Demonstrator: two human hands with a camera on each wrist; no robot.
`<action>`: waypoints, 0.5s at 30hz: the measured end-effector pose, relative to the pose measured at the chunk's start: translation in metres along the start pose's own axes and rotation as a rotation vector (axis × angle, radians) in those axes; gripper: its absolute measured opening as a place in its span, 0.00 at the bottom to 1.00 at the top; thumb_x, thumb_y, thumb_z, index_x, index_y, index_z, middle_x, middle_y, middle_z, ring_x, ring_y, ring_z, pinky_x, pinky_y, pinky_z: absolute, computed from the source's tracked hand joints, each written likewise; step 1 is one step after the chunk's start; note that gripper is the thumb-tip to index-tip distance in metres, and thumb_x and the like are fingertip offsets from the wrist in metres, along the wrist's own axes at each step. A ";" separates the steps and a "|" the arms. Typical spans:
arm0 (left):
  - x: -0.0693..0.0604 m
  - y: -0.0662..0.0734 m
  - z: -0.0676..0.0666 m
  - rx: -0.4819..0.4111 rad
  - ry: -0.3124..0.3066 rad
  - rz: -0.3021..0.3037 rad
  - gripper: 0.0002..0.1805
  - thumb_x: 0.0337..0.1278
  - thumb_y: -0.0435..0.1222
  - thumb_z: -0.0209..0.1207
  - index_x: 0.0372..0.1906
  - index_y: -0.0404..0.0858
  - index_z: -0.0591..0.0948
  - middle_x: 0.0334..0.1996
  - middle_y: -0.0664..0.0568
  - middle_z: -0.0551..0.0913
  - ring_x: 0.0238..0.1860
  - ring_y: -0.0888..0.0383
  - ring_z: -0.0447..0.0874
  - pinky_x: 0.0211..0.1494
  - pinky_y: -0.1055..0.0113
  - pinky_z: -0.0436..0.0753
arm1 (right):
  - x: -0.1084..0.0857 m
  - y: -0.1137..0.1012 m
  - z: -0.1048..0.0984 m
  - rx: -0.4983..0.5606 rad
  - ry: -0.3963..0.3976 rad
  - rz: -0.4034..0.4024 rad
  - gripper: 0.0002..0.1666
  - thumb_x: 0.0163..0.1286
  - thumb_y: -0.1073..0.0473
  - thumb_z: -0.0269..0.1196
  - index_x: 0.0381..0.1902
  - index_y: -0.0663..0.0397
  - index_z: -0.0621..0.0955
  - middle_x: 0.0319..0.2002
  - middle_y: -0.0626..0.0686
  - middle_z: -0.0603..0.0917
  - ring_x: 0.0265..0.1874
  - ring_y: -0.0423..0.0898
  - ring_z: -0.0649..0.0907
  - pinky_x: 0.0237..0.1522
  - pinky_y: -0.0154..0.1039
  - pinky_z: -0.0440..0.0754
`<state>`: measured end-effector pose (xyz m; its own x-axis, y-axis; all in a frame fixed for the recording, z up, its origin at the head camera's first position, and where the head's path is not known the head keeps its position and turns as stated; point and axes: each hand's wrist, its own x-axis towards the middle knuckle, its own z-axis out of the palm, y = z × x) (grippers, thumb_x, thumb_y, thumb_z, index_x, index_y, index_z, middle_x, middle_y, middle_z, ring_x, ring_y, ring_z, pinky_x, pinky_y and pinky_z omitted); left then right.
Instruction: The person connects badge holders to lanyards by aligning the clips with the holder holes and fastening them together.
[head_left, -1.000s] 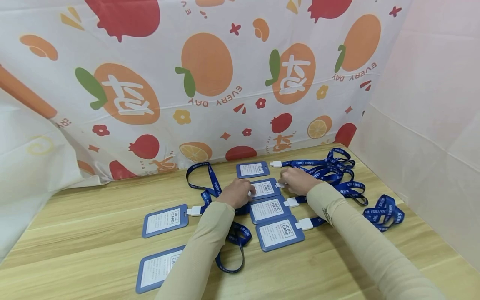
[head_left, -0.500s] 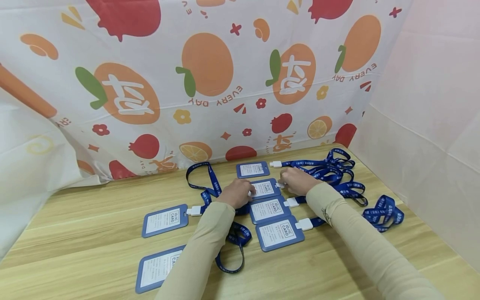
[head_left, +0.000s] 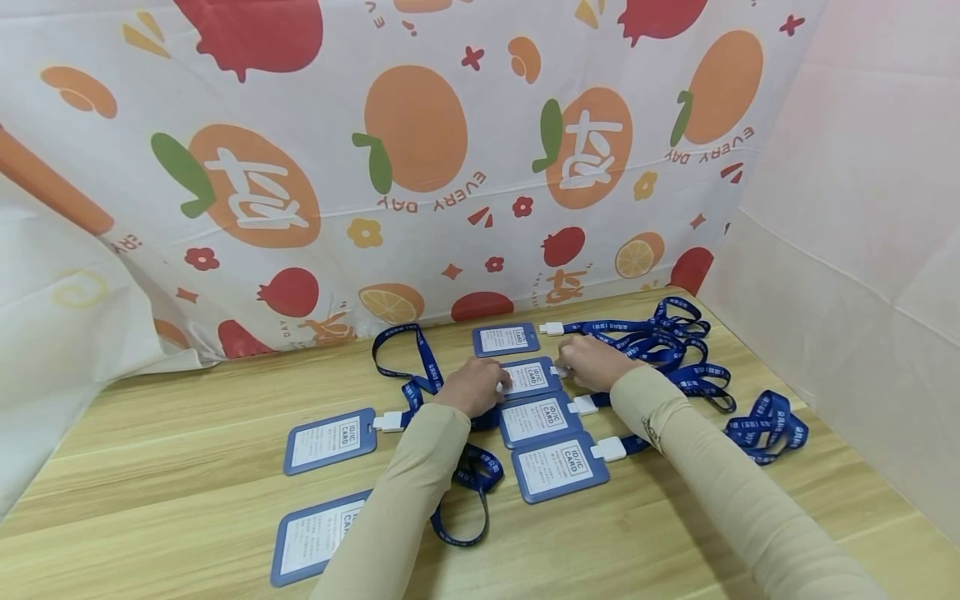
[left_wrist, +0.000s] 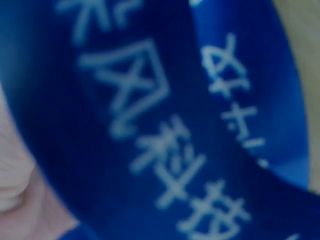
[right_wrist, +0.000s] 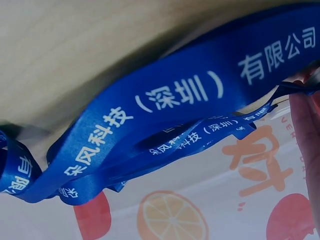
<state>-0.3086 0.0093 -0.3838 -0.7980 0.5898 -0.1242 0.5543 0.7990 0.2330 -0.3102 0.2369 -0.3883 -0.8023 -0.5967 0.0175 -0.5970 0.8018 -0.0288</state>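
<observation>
In the head view my left hand point(head_left: 471, 387) grips the left end of a blue ID badge holder point(head_left: 529, 377) lying flat. My right hand point(head_left: 594, 362) pinches the small white clip point(head_left: 558, 371) at that holder's right end. Below it lie a second badge holder point(head_left: 534, 418) and a third badge holder point(head_left: 561, 467), each with a white clip. Another holder point(head_left: 506, 339) lies above. Blue lanyard point(left_wrist: 150, 130) fills the left wrist view, blurred. In the right wrist view, lanyard straps point(right_wrist: 165, 95) run towards my fingers point(right_wrist: 303, 117); their tips are mostly cut off.
A badge holder point(head_left: 330, 442) with its lanyard lies left, and another point(head_left: 315, 537) is partly hidden by my left sleeve. Looped lanyards point(head_left: 678, 342) heap at the right; a further coil point(head_left: 768, 427) sits nearer the table edge. A fruit-print cloth point(head_left: 420, 250) hangs behind the wooden table point(head_left: 187, 433).
Almost nothing differs. Both hands stay at the same badge holder, and my right wrist and sleeve have shifted very slightly left.
</observation>
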 end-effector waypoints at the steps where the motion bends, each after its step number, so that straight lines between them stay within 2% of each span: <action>1: 0.000 0.000 0.000 0.001 0.003 0.002 0.11 0.65 0.32 0.66 0.50 0.42 0.89 0.56 0.48 0.83 0.59 0.48 0.77 0.64 0.53 0.77 | 0.000 0.000 0.000 0.004 0.003 -0.003 0.12 0.59 0.77 0.68 0.40 0.63 0.90 0.35 0.56 0.87 0.37 0.50 0.87 0.40 0.36 0.86; 9: -0.001 0.001 0.000 0.002 0.008 -0.003 0.11 0.65 0.32 0.66 0.49 0.42 0.89 0.56 0.48 0.83 0.59 0.48 0.77 0.63 0.52 0.78 | 0.000 0.000 0.001 0.018 0.013 0.005 0.13 0.59 0.78 0.67 0.39 0.64 0.90 0.34 0.56 0.87 0.36 0.50 0.87 0.39 0.37 0.86; 15: 0.000 0.001 0.001 0.004 0.007 -0.010 0.11 0.66 0.32 0.66 0.50 0.42 0.89 0.57 0.48 0.83 0.59 0.48 0.77 0.64 0.53 0.77 | 0.000 0.002 0.001 0.086 0.006 0.034 0.16 0.58 0.81 0.64 0.43 0.67 0.89 0.37 0.58 0.86 0.37 0.52 0.87 0.38 0.38 0.86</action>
<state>-0.3080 0.0099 -0.3844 -0.8052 0.5807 -0.1202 0.5468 0.8055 0.2283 -0.3117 0.2382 -0.3891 -0.8224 -0.5685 0.0212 -0.5669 0.8157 -0.1155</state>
